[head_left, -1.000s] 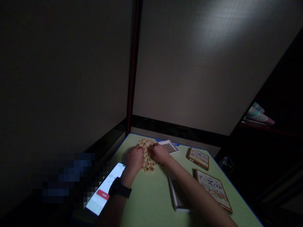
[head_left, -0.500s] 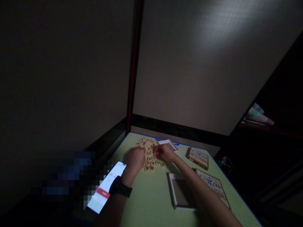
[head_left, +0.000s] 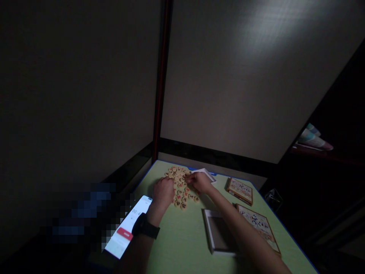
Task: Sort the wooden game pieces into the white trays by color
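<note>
Round wooden Chinese chess pieces [head_left: 179,176] with red and black characters lie heaped at the far left of the green table [head_left: 176,236]. Nearer to me, several more [head_left: 184,198] lie face up and spread out in loose rows. My right hand [head_left: 200,182] reaches to the heap's right edge, its thumb and fingertips pinched on a piece there, mostly covered by the fingers. My left hand [head_left: 164,193], a black watch on its wrist, rests at the left side of the pieces with curled fingers; what they hold, if anything, is hidden.
A phone [head_left: 125,228] with a lit timer screen lies left of my left forearm. An open shallow box [head_left: 209,232] sits partly under my right forearm, and a white tray [head_left: 212,178] is behind my right hand. Two patterned boxes [head_left: 241,189] lie at the right. Walls close off the back.
My right hand has moved slightly away from me, from a red-marked piece to the heap's edge; that piece now lies uncovered on the table. My left hand has barely moved.
</note>
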{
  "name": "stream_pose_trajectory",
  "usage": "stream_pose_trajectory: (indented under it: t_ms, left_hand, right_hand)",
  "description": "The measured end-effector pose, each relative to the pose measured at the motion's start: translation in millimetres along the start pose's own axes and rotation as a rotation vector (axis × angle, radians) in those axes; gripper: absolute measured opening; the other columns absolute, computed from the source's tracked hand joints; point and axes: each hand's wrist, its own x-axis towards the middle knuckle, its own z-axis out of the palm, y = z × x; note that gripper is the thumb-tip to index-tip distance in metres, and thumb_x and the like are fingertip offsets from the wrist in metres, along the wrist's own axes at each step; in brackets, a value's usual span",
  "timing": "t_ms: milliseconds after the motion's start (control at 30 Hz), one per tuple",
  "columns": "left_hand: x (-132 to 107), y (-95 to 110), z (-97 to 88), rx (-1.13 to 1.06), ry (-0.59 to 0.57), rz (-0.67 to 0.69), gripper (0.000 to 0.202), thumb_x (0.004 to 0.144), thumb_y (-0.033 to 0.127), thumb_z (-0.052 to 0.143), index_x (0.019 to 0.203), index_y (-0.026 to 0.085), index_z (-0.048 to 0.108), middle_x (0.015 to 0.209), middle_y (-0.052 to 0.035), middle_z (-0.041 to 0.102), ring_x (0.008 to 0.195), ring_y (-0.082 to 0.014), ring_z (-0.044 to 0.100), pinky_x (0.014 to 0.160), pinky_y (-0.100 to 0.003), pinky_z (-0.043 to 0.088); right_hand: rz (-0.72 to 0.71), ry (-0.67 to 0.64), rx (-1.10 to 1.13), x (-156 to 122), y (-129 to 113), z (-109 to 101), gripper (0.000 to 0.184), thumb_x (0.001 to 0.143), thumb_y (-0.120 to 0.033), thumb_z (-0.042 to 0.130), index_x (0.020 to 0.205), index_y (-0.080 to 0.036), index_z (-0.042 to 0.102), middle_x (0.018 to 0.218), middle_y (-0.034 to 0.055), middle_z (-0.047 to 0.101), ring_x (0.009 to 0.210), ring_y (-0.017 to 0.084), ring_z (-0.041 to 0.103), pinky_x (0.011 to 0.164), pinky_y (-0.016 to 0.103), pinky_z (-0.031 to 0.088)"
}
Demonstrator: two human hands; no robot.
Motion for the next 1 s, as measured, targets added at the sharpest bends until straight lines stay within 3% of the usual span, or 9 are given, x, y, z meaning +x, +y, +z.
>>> stream_pose_trajectory:
  t_ms: [100, 200, 433, 533, 700, 833, 1000]
  left_hand:
    - [0, 0, 0.5, 0.002, 0.001, -0.009, 0.033, 0.090, 0.008, 0.041, 0.100, 0.014, 0.072, 0.105, -0.0146, 0.073, 0.100, -0.0250, 0.069, 0.081, -0.032, 0.054]
    - [1, 0, 1.3, 0.003, 0.002, -0.007, 0.033, 0.090, 0.008, 0.040, 0.100, 0.014, 0.071, 0.105, -0.0149, 0.072, 0.101, -0.0248, 0.069, 0.082, -0.032, 0.054]
    - [2, -1, 2.2, -0.015, 0.026, -0.003, 0.033, 0.089, 0.007, 0.041, 0.100, 0.014, 0.072, 0.104, -0.0142, 0.072, 0.102, -0.0253, 0.068, 0.080, -0.031, 0.054]
    - [1, 0, 1.6, -0.018, 0.035, -0.006, 0.033, 0.090, 0.007, 0.041, 0.100, 0.015, 0.071, 0.104, -0.0136, 0.072, 0.101, -0.0241, 0.068, 0.080, -0.031, 0.054]
    - [1, 1, 1.4, -0.024, 0.029, -0.005, 0.031, 0.092, 0.011, 0.042, 0.099, 0.016, 0.072, 0.103, -0.0133, 0.072, 0.100, -0.0232, 0.069, 0.081, -0.029, 0.053]
    - [0, 1, 0.5, -0.026, 0.023, 0.004, 0.033, 0.093, 0.012, 0.040, 0.099, 0.015, 0.072, 0.103, -0.0138, 0.072, 0.100, -0.0238, 0.069, 0.080, -0.030, 0.053]
    - [0, 1, -1.0, -0.019, -0.012, 0.032, 0.033, 0.092, 0.010, 0.040, 0.100, 0.016, 0.072, 0.106, -0.0136, 0.072, 0.100, -0.0230, 0.068, 0.081, -0.030, 0.053]
  right_hand:
    - [0.010, 0.022, -0.087, 4, -9, -3, 0.029, 0.082, -0.008, 0.052, 0.097, -0.016, 0.075, 0.101, 0.0116, 0.074, 0.089, 0.020, 0.067, 0.070, 0.024, 0.042]
    - [-0.004, -0.019, -0.151, 9, -17, -2, 0.027, 0.083, -0.010, 0.051, 0.095, -0.017, 0.074, 0.109, 0.0132, 0.072, 0.094, 0.021, 0.066, 0.073, 0.024, 0.042]
    - [-0.023, -0.073, -0.169, 13, -22, 3, 0.023, 0.080, -0.008, 0.056, 0.090, -0.016, 0.074, 0.104, 0.0131, 0.074, 0.097, 0.021, 0.066, 0.081, 0.023, 0.042]
    - [-0.010, -0.030, -0.102, 11, -20, 3, 0.021, 0.085, -0.012, 0.054, 0.089, -0.016, 0.074, 0.100, 0.0119, 0.075, 0.094, 0.020, 0.067, 0.079, 0.023, 0.042]
    - [0.046, 0.085, 0.048, 9, -4, 1, 0.024, 0.089, -0.018, 0.052, 0.102, -0.016, 0.072, 0.093, 0.0089, 0.076, 0.082, 0.018, 0.067, 0.069, 0.022, 0.043]
    - [0.030, 0.086, 0.120, 1, 11, -1, 0.020, 0.087, -0.018, 0.053, 0.088, -0.015, 0.073, 0.075, 0.0035, 0.073, 0.068, 0.016, 0.064, 0.061, 0.021, 0.042]
    - [-0.023, 0.021, 0.135, -17, 15, 2, 0.023, 0.075, -0.005, 0.052, 0.068, -0.016, 0.071, 0.065, -0.0005, 0.069, 0.063, 0.013, 0.062, 0.062, 0.021, 0.041]
